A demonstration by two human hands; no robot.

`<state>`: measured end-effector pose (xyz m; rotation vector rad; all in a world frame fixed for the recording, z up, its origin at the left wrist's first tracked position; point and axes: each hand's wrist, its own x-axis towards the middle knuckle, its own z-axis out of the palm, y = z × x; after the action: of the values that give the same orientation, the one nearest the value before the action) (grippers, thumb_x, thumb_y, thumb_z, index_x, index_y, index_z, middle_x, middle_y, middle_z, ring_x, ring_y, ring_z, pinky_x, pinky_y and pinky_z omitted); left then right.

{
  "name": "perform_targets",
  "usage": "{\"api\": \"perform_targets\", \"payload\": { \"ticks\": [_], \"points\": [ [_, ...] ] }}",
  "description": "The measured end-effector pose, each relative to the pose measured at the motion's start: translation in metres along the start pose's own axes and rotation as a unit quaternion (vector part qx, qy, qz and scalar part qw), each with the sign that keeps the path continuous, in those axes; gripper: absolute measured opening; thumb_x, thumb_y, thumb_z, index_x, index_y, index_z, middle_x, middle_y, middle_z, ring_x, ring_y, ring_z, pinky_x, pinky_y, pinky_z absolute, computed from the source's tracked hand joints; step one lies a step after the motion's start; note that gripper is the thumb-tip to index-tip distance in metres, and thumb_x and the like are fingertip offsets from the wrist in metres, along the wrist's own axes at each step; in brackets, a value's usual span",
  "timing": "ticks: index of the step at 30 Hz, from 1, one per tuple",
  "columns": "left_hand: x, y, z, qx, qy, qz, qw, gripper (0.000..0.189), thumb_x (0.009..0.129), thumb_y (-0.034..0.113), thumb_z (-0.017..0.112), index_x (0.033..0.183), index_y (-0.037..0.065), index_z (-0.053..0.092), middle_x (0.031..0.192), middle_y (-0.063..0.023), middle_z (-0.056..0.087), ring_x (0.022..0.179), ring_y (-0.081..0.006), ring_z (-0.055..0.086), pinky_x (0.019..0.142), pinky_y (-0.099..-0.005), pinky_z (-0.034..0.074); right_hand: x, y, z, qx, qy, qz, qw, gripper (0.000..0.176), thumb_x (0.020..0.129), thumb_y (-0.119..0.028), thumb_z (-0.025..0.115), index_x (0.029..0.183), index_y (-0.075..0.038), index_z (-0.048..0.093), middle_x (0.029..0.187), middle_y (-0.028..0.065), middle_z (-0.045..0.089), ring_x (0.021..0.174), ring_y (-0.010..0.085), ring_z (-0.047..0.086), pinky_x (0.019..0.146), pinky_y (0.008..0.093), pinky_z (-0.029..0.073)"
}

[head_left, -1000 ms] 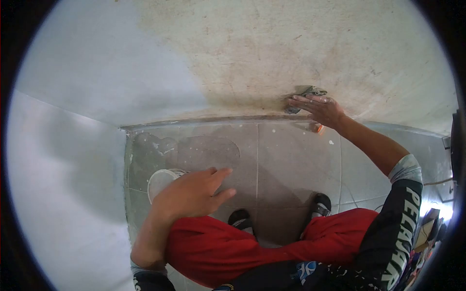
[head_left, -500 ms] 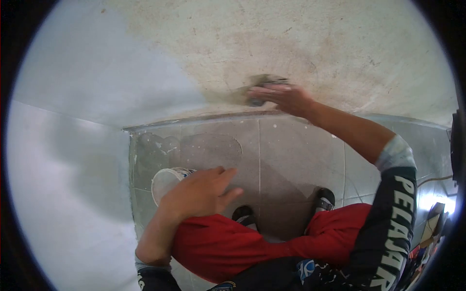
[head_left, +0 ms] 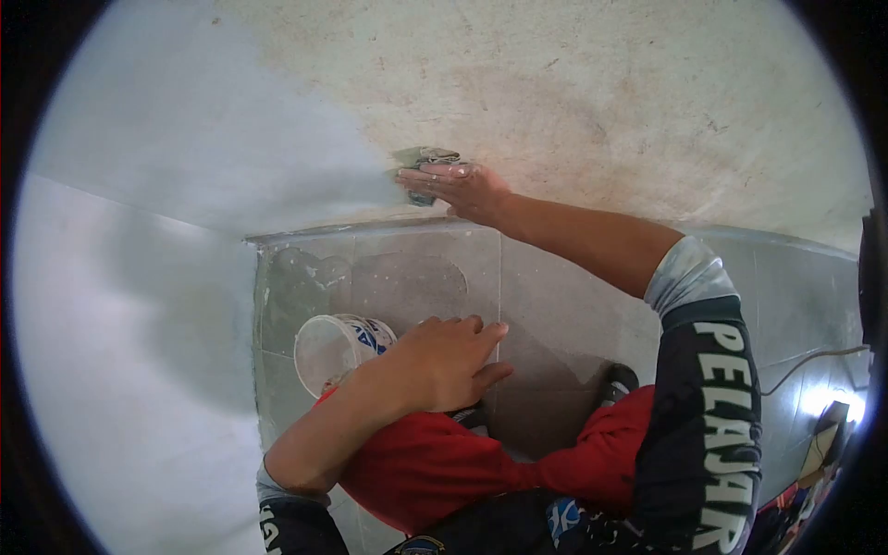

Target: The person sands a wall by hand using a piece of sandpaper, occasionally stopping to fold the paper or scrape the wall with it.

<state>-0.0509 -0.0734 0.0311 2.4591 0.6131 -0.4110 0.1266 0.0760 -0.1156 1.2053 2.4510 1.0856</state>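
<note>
My right hand [head_left: 455, 188] presses a crumpled, greyish-green cloth [head_left: 435, 155] flat against the lower part of the wall [head_left: 573, 102], close to where the pale painted area meets the stained cream one. The cloth shows above and below my fingers. Over my left knee hangs my left hand [head_left: 453, 363], its thumb and fingers apart and nothing in it. Beside my left wrist stands a white bucket [head_left: 319, 347] with blue lettering, partly hidden by my forearm.
Grey floor tiles [head_left: 564, 296] with whitish spots and a damp-looking patch [head_left: 407, 282] run along the wall base. A white side wall [head_left: 139, 324] rises at the left. A cable [head_left: 805, 359] and assorted items [head_left: 819, 453] lie at the right.
My right hand has moved left along the wall with the cloth. My left hand has shifted right, and more of the bucket's lettering shows.
</note>
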Motion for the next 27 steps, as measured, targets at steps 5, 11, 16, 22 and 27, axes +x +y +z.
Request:
{"api": "perform_targets", "payload": {
  "ticks": [5, 11, 16, 22, 27],
  "points": [
    [-0.032, -0.023, -0.010, -0.004, 0.023, -0.045, 0.999, 0.051, 0.100, 0.039, 0.055, 0.132, -0.001, 0.055, 0.105, -0.0254, 0.065, 0.095, -0.0440, 0.065, 0.086, -0.0505, 0.051, -0.055, 0.019, 0.005, -0.027, -0.057, -0.002, 0.998, 0.093, 0.098, -0.061, 0.043, 0.162, -0.016, -0.006, 0.170, -0.0034, -0.004, 0.155, 0.0127, -0.003, 0.128, 0.0366, -0.005],
    [-0.049, -0.036, -0.021, -0.022, -0.018, -0.119, 0.993, 0.053, 0.101, 0.039, 0.054, 0.137, 0.000, 0.052, 0.109, -0.0250, 0.064, 0.100, -0.0431, 0.064, 0.090, -0.0493, 0.050, -0.172, 0.066, 0.014, -0.057, -0.116, -0.056, 0.990, 0.095, 0.095, -0.065, 0.042, 0.162, -0.018, -0.008, 0.170, -0.0009, -0.007, 0.155, 0.0127, -0.006, 0.127, 0.0359, -0.006],
    [-0.028, -0.022, -0.028, 0.008, -0.011, -0.113, 0.994, 0.056, 0.102, 0.038, 0.054, 0.142, 0.000, 0.048, 0.113, -0.0258, 0.064, 0.102, -0.0437, 0.063, 0.092, -0.0473, 0.050, -0.088, 0.027, 0.028, -0.145, -0.032, -0.039, 0.988, 0.093, 0.097, -0.055, 0.047, 0.162, -0.016, -0.008, 0.170, -0.0037, -0.004, 0.155, 0.0112, -0.001, 0.127, 0.0330, 0.000],
    [-0.008, 0.007, -0.015, -0.025, -0.056, -0.026, 0.998, 0.059, 0.101, 0.041, 0.053, 0.140, -0.003, 0.049, 0.114, -0.0274, 0.063, 0.103, -0.0447, 0.062, 0.092, -0.0478, 0.050, 0.014, -0.008, 0.010, 0.070, -0.031, -0.042, 0.996, 0.078, 0.101, -0.033, 0.048, 0.163, -0.015, 0.004, 0.170, -0.0006, -0.002, 0.156, 0.0171, 0.003, 0.129, 0.0381, 0.004],
    [-0.039, -0.008, -0.023, 0.020, -0.027, -0.060, 0.998, 0.058, 0.102, 0.041, 0.050, 0.140, -0.003, 0.048, 0.115, -0.0270, 0.063, 0.106, -0.0438, 0.062, 0.094, -0.0482, 0.049, -0.079, 0.044, -0.004, -0.029, -0.017, -0.111, 0.993, 0.068, 0.098, -0.029, 0.051, 0.159, -0.014, 0.025, 0.168, 0.0060, 0.017, 0.155, 0.0205, 0.015, 0.128, 0.0387, 0.011]
  ]
}}
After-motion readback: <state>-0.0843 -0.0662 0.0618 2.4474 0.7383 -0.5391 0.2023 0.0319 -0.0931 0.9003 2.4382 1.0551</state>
